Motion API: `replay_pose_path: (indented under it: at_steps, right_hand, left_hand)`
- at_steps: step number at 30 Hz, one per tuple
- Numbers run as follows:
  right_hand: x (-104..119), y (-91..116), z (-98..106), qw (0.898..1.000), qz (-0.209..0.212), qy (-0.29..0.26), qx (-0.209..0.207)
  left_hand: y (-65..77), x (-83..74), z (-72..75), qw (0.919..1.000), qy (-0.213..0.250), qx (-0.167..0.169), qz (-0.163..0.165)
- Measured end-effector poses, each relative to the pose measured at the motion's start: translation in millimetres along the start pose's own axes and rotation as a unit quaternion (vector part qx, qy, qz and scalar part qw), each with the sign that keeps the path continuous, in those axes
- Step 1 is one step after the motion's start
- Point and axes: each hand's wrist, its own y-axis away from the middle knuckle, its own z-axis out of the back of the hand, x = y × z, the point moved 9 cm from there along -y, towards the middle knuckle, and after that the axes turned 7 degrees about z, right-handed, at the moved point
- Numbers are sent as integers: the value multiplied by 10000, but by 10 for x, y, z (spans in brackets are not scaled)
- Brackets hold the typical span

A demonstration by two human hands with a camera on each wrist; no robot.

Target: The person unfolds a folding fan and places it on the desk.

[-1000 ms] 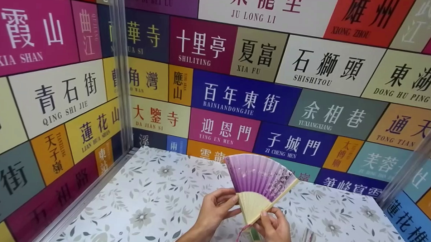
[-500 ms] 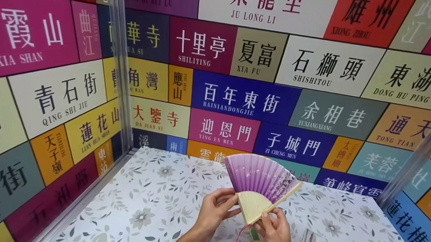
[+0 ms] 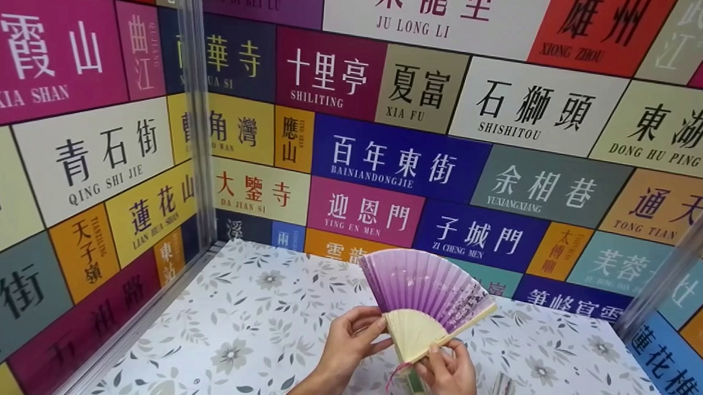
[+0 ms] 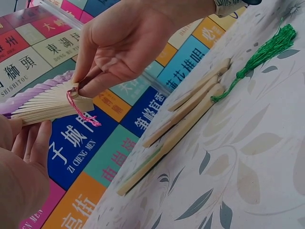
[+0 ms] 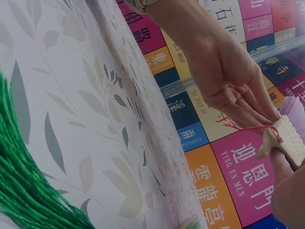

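Note:
A purple folding fan (image 3: 421,282) with pale ribs and a dark floral print is spread partway, held above the table. My left hand (image 3: 352,346) pinches its left edge ribs between thumb and fingers. On the other side my right hand (image 3: 450,373) grips the right guard stick near the pivot. From the pivot hangs a pink tassel cord (image 4: 78,107). Seen from the left wrist, the fan's ribs (image 4: 45,105) lie stacked between both hands. The right wrist view shows the pivot end (image 5: 281,136) between the hands, with much of the fan cut off.
Several folded fans (image 4: 183,119) lie side by side on the floral-covered table (image 3: 230,310), one with a green tassel (image 4: 269,50). In the head view they are partly behind my right hand. A wall of coloured name panels (image 3: 399,158) stands behind the table.
The fan has spread slightly wider, its left edge moving left and its right guard stick moving right and down. Both hands stay almost in place.

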Motion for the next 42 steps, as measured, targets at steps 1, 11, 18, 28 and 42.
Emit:
replay_pose_path:
  at_steps: [1,11,18,28,42]
  right_hand:
    - [-6,-1,7,10000,-57,43,-67]
    - [2,-8,22,9999,-133,31,-106]
    - [12,-14,34,9997,-120,-16,-215]
    - [4,-11,43,9995,-162,12,-256]
    - [11,-8,39,9993,-61,-268,-260]
  left_hand:
    - [-2,2,2,10000,12,-4,2]
    - [-4,0,32,9998,-26,-214,-29]
    - [-8,-22,37,9995,-44,-272,-151]
    - [-24,11,70,9991,59,-411,-52]
    - [-8,-6,71,9990,62,-429,-134]
